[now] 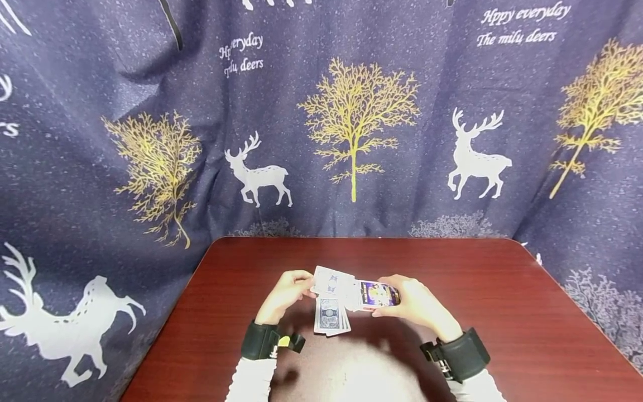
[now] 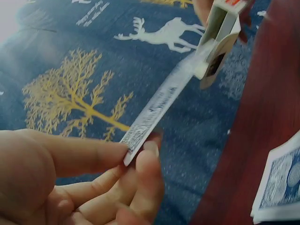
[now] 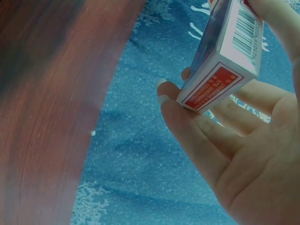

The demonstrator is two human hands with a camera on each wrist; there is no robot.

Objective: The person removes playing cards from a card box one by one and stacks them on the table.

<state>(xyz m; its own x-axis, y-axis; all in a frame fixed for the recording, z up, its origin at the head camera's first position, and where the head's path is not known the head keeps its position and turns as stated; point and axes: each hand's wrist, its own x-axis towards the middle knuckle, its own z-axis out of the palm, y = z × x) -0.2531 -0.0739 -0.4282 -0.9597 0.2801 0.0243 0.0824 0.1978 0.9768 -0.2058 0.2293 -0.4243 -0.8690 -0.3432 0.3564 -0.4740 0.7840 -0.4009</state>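
Note:
My left hand [image 1: 285, 291] pinches a playing card [image 1: 329, 280] by its near end, between thumb and fingers. In the left wrist view the blue-and-white card [image 2: 157, 110] slants up, its far end at the open mouth of the card box [image 2: 220, 40]. My right hand [image 1: 417, 301] grips that box, which has a dark, colourful picture on its upper side in the head view. A barcode and a red panel show on the box [image 3: 222, 70] in the right wrist view. Below the held card, several blue-backed cards [image 1: 329, 315] lie slightly fanned on the table.
The reddish-brown table [image 1: 241, 262] reaches back to a dark blue curtain [image 1: 321, 218] printed with deer and trees. A black strap with a camera circles each wrist. A bright glare lies on the table's near side.

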